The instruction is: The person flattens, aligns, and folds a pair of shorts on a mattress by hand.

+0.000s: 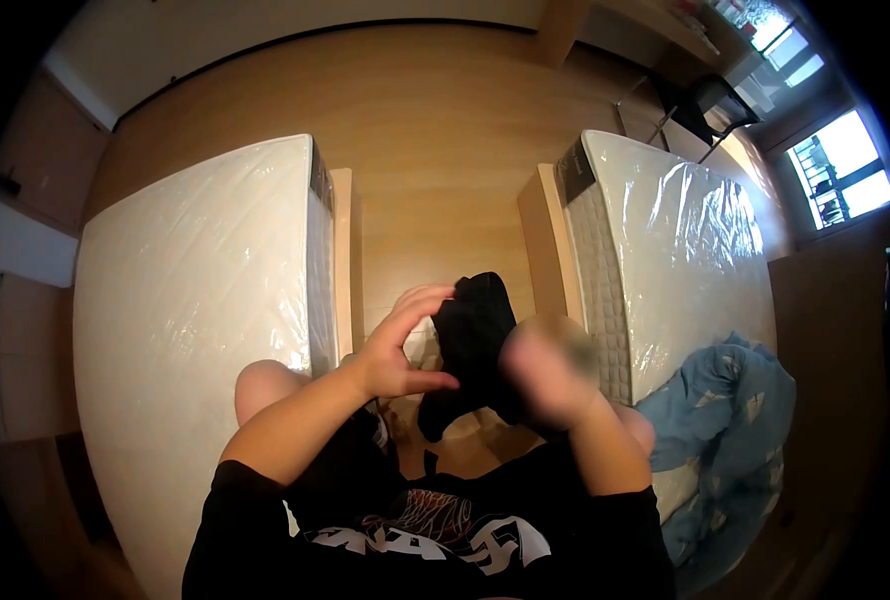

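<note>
A black cloth item (473, 325) hangs bunched between my hands, above the floor and in front of my knees. Its kind is not clear, and part of it drops lower toward the left. Beside its left edge is my left hand (405, 345), fingers stretched out and thumb apart, with the tips at or near the cloth. Motion smears my right hand (550, 372) at the cloth's right side. The fingers of that hand cannot be made out, nor whether they grip the cloth.
Plastic-wrapped mattresses on wooden bed frames stand on my left (195, 270) and right (675, 240). A blue patterned quilt (715, 420) lies bunched on the right one. Wooden floor (435, 200) runs between them. A black chair (705, 105) and a desk are at the far right.
</note>
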A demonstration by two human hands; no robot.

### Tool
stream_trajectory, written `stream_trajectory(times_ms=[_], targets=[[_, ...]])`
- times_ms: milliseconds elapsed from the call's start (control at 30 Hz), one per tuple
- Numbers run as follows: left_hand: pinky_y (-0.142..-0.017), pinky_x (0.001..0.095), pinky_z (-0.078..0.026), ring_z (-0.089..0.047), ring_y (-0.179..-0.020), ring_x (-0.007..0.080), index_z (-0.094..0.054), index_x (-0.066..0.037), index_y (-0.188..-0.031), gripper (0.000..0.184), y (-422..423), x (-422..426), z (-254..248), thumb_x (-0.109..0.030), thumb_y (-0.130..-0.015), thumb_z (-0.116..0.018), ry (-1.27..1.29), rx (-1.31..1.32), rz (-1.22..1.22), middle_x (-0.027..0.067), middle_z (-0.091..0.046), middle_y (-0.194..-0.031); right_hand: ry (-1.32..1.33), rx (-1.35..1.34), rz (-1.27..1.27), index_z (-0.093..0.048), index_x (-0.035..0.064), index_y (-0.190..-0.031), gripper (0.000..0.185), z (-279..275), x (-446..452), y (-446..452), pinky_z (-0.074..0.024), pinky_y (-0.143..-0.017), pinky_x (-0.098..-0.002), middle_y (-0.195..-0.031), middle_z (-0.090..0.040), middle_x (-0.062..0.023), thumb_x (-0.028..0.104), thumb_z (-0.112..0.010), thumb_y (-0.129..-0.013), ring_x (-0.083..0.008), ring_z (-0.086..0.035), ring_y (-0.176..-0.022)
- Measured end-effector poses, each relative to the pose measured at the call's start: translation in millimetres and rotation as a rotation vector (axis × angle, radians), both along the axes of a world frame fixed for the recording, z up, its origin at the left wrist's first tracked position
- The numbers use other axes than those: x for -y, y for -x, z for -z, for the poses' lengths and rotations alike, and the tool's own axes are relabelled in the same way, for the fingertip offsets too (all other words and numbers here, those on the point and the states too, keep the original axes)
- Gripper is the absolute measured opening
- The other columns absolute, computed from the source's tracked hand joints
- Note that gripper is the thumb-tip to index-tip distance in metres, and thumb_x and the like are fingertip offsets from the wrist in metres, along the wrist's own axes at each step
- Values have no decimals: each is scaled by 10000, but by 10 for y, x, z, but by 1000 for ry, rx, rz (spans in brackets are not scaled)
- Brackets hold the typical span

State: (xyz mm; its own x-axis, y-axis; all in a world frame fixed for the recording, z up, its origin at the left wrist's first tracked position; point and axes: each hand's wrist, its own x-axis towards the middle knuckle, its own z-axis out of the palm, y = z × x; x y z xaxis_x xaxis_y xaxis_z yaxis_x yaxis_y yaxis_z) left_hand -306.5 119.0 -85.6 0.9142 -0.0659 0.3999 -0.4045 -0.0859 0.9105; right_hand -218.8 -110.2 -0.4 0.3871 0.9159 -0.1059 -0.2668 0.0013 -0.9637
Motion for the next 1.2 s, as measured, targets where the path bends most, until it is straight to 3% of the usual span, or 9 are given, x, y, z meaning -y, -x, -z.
stream_trajectory(times_ms=[200,267,367,500,633,767,867,1000,1200], targets=[[-975,435,-416,-524,-1177,378,-607,-68,-881,337,129,32,-317,-126,-670,-863,30,44,238,205,-546,-1286,139,211,-98,-629,51,-993,306,-223,-74,59,-462,-697,-349,-831,-598,-88,220,-788,-794,-195,-563,-764],[-821,394,-481,-612,-941,323,-611,-22,-777,202,201,21,-421,-86,-732,-798,-20,-39,261,175,-633,-1052,417,314,-296,-621,10,-1158,331,-356,-52,-63,-446,-944,-311,-1102,-655,-97,148,-723,-874,-166,-575,-1073],[-762,349,-485,-613,-844,296,-611,9,-798,140,231,330,-421,-59,-790,-733,35,-109,-299,156,-635,-940,306,1334,728,-588,-2,-1109,363,58,-145,-11,-479,-819,-331,-968,-621,-104,199,-749,-854,-173,-582,-915],[-734,363,-498,-625,-827,298,-645,19,-846,107,309,433,-305,-61,-817,-709,-192,-272,-482,165,-633,-915,391,380,399,-554,6,-1148,440,49,-102,202,-479,-784,-295,-1081,-563,-98,253,-762,-849,-170,-550,-942],[-869,355,-494,-627,-949,303,-656,-47,-1094,343,350,479,-184,-90,-761,-729,-135,-7,-267,152,-650,-1011,251,574,417,-524,-19,-1258,496,229,-225,375,-491,-830,-272,-1062,-629,-78,223,-735,-880,-138,-578,-951],[-916,346,-474,-633,-982,271,-688,-97,-1166,373,382,239,-323,-36,-798,-691,-214,-91,-293,133,-695,-1097,-37,-33,610,-573,-38,-1213,244,415,-156,37,-474,-943,-286,-1147,-657,-80,84,-524,-1007,-146,-609,-1033],[-991,316,-451,-612,-1082,212,-645,0,-1174,362,391,-109,-476,-3,-815,-696,-107,-7,-657,108,-665,-1157,-132,135,797,-570,-15,-1221,256,397,102,-538,-471,-937,-294,-1148,-656,-81,124,-518,-1012,-157,-608,-1030],[-857,248,-510,-627,-962,140,-540,14,-1269,441,437,-922,-750,56,-851,-674,201,-112,-588,102,-656,-1057,-206,213,940,-607,-18,-1146,246,249,590,-1113,-520,-825,-283,-1040,-687,-70,177,-537,-1014,-155,-652,-898],[-921,256,-485,-632,-1021,149,-543,57,-1284,410,501,-1327,-1951,4,-895,-661,-116,81,-638,119,-676,-1115,-94,1046,913,-624,-13,-1042,252,-910,388,-1398,-480,-819,-287,-990,-690,-71,232,-601,-987,-138,-611,-905]])
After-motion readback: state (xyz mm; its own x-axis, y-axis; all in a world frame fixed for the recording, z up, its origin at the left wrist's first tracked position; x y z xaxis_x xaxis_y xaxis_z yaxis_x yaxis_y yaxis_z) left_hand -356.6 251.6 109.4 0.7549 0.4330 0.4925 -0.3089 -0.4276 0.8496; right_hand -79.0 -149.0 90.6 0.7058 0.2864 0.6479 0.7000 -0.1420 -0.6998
